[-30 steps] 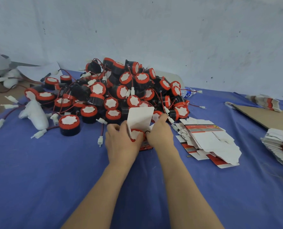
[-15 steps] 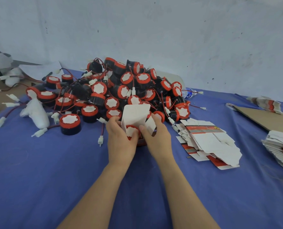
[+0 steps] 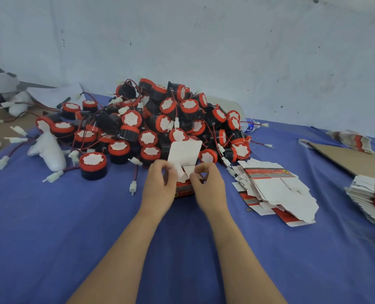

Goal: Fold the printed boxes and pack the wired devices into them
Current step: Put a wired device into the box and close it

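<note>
The small red-and-white printed cardboard box [image 3: 183, 190] stands upright on the blue-cloth-covered bench [image 3: 94, 227]. It is held between both hands, at 6 o'clock from the heap of black cylindrical wired devices with red caps and white discs [image 3: 171, 119]. The left hand [image 3: 158, 187] closes its grip round the box's left side, fingers curled over the top edge. The right hand [image 3: 209, 189] pinches a small white side flap [image 3: 189, 170] between thumb and forefinger and bends it inward over the mouth. What the coming move turns on is the tall white lid flap [image 3: 184, 150]. It rises from the box's far edge, at 12 o'clock from both grips, with its long axis roughly upright. To close, it would likely have to swing down toward 6 o'clock over the side flaps. Both hands are about equally near it, so either could push while the other steadies the box. The flaps and fingers hide whether a device sits inside. The fanned stack of flat white-and-red box blanks [image 3: 276, 189] lies at 3 o'clock, nearer the right hand.
</note>
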Tool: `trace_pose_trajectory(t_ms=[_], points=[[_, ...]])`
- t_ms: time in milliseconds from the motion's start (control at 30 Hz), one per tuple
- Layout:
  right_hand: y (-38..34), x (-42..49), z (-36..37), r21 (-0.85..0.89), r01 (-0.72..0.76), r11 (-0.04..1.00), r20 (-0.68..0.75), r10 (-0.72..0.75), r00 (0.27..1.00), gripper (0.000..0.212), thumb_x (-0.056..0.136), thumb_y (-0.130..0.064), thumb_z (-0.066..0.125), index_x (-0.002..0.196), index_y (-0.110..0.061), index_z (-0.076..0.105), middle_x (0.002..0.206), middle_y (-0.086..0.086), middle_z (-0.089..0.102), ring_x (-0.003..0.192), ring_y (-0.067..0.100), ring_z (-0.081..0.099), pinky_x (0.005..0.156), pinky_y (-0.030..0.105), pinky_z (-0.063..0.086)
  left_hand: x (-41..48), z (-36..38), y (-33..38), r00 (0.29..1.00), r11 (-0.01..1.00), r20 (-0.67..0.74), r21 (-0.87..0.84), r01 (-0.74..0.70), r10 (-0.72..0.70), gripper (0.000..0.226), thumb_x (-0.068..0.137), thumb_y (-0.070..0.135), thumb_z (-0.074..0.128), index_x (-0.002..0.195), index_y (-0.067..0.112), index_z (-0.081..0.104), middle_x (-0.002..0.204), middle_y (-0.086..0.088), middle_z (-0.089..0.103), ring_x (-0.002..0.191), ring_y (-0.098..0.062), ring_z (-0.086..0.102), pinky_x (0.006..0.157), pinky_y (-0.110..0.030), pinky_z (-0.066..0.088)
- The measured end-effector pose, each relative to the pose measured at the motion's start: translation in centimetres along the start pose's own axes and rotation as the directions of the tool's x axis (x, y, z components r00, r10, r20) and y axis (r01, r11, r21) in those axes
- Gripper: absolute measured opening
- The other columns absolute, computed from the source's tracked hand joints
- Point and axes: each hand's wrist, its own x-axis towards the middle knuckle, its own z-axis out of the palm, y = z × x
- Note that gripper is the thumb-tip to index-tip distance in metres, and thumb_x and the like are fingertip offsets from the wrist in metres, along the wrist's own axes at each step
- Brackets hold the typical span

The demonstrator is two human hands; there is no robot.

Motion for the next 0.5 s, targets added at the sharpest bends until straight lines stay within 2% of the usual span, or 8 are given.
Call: trace_pose_trajectory(t_ms=[67, 133, 200, 267, 333, 367, 433, 500], points=[[0.0, 0.1, -0.1, 0.043, -0.034, 0.998, -0.005, 0.034, 0.999, 0.035, 0.091, -0.013, 0.06, 0.123, -0.02, 0.048, 0.12, -0.002, 0.049, 0.105, 0.01, 0.047, 0.07, 0.001, 0.037, 0.1, 0.0, -0.3, 1.0, 1.0, 0.008, 0.009, 0.018, -0.018, 0.036, 0.097, 0.014, 0.05, 0.127, 0.029, 0.038, 0.115, 0.011, 0.051, 0.083, -0.005, 0.054, 0.062, -0.01, 0.041], [0.1, 0.4, -0.4, 0.15, -0.124, 0.981, 0.044, 0.119, 0.992, 0.058, 0.091, -0.015, 0.062, 0.142, -0.023, 0.035, 0.127, -0.006, 0.041, 0.112, 0.007, 0.043, 0.08, 0.008, 0.035, 0.3, 0.0, -0.3, 1.0, 1.0, 0.022, -0.014, 0.01, -0.009, 0.058, 0.096, 0.008, 0.051, 0.144, 0.031, 0.027, 0.114, 0.015, 0.049, 0.084, -0.007, 0.054, 0.066, -0.012, 0.041], [0.2, 0.4, -1.0, 0.26, -0.151, 0.954, 0.125, 0.121, 0.985, 0.061, 0.092, -0.012, 0.06, 0.143, -0.031, 0.034, 0.126, -0.011, 0.045, 0.108, -0.003, 0.049, 0.081, 0.01, 0.039, 0.4, 0.1, -0.3, 0.997, 0.998, 0.039, 0.019, -0.063, 0.062, 0.047, 0.095, 0.002, 0.049, 0.13, 0.033, 0.044, 0.115, 0.011, 0.049, 0.095, -0.011, 0.054, 0.075, -0.018, 0.043], [0.3, 0.3, -1.4, 0.266, -0.069, 0.962, 0.179, 0.021, 0.984, 0.05, 0.092, -0.003, 0.056, 0.131, -0.034, 0.048, 0.119, -0.015, 0.052, 0.101, -0.012, 0.053, 0.075, 0.004, 0.043, 0.4, 0.1, -0.4, 0.995, 0.995, 0.048, 0.048, -0.091, 0.089, 0.039, 0.093, -0.005, 0.047, 0.095, 0.033, 0.054, 0.112, 0.006, 0.049, 0.102, -0.015, 0.053, 0.083, -0.029, 0.048], [0.2, 0.2, -1.9, 0.164, 0.012, 0.986, 0.24, -0.052, 0.97, 0.042, 0.091, 0.003, 0.051, 0.118, -0.026, 0.062, 0.123, -0.005, 0.052, 0.114, 0.003, 0.052, 0.08, 0.007, 0.044, 0.4, 0.0, -0.3, 0.998, 0.999, 0.051, 0.021, -0.048, 0.047, 0.043, 0.092, -0.009, 0.043, 0.08, 0.031, 0.055, 0.109, 0.006, 0.048, 0.105, -0.018, 0.053, 0.087, -0.039, 0.051], [0.2, 0.2, -2.2, 0.122, 0.026, 0.992, 0.289, -0.061, 0.956, 0.04, 0.091, 0.003, 0.05, 0.115, -0.024, 0.066, 0.128, -0.002, 0.049, 0.121, 0.009, 0.047, 0.082, 0.007, 0.043, 0.4, -0.2, -0.3, 0.999, 1.0, 0.048, 0.01, -0.025, 0.024, 0.043, 0.093, -0.009, 0.041, 0.078, 0.03, 0.056, 0.11, 0.007, 0.049, 0.107, -0.017, 0.053, 0.089, -0.039, 0.051], [0.1, 0.3, -3.1, 0.12, -0.012, 0.993, 0.42, -0.04, 0.907, 0.037, 0.093, -0.004, 0.052, 0.116, -0.029, 0.065, 0.136, -0.003, 0.041, 0.126, 0.008, 0.04, 0.082, 0.006, 0.043, 0.7, -0.4, -0.4, 0.999, 0.999, 0.047, -0.028, 0.019, -0.018, 0.042, 0.096, -0.005, 0.036, 0.076, 0.024, 0.059, 0.117, 0.008, 0.052, 0.113, -0.014, 0.05, 0.089, -0.029, 0.048], [0.1, 0.2, -3.8, 0.158, -0.058, 0.986, 0.509, -0.031, 0.86, 0.036, 0.095, -0.012, 0.055, 0.124, -0.033, 0.06, 0.134, -0.006, 0.046, 0.116, 0.006, 0.047, 0.079, 0.01, 0.045, 0.8, -0.6, -0.3, 0.994, 0.993, 0.092, -0.094, 0.067, -0.059, 0.037, 0.1, 0.004, 0.036, 0.081, 0.025, 0.061, 0.125, 0.01, 0.052, 0.117, -0.011, 0.048, 0.081, -0.015, 0.045]])
